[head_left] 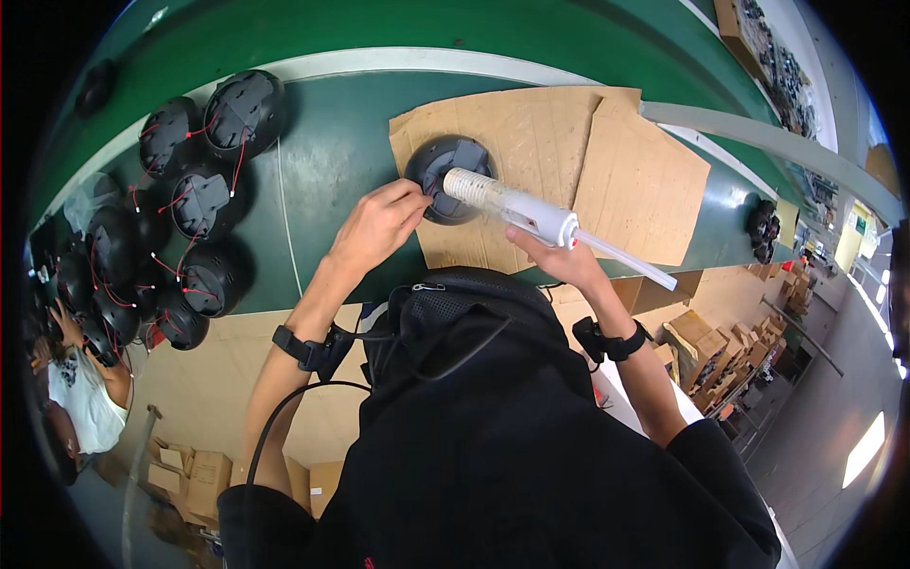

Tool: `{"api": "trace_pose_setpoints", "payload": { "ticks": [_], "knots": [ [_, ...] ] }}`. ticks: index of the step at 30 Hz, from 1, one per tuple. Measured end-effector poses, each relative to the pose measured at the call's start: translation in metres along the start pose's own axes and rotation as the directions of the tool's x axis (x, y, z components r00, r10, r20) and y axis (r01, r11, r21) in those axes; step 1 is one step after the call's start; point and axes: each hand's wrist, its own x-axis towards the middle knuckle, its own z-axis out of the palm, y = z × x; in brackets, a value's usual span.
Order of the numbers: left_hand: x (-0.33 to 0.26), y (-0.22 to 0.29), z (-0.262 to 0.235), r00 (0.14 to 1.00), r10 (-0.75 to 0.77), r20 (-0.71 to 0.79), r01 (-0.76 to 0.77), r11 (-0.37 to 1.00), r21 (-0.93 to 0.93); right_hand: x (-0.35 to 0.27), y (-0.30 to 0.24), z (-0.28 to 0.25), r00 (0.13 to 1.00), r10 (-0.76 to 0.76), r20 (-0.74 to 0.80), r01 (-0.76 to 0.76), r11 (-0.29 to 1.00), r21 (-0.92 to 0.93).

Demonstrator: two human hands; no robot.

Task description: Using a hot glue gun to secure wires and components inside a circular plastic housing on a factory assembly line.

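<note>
Green desk (pixel 341 161) at frame centre carries cardboard (pixel 569 161) under a black domed housing (pixel 450 175). Left hand (pixel 379 223) fingers pinch its near rim; right hand (pixel 555 254) grips a white glue gun (pixel 512 207), long axis slanting lower-right, nozzle on the housing. More housings (pixel 190 209) crowd the upper left.

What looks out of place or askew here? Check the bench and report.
Nothing looks spilled or broken. The cardboard sheets under the dark round part lie crooked and overlapping, with ragged edges. The left hand steadies that part; the right hand holds the white glue gun against it. More round parts sit clustered at left.
</note>
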Motion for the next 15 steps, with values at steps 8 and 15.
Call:
{"api": "trace_pose_setpoints", "payload": {
  "ticks": [8,15],
  "knots": [
    [0.0023,-0.0006,0.0019,1.000,0.024,0.000,-0.024,1.000,0.008,0.0024,-0.0048,-0.0030,0.999,0.051,0.018,-0.051,0.999,-0.012],
    [0.0023,0.0002,0.0018,0.999,0.033,0.004,-0.033,0.999,0.019,0.0043,0.0016,-0.0004,1.000,-0.029,0.001,0.029,0.994,-0.109]
  ]
}}
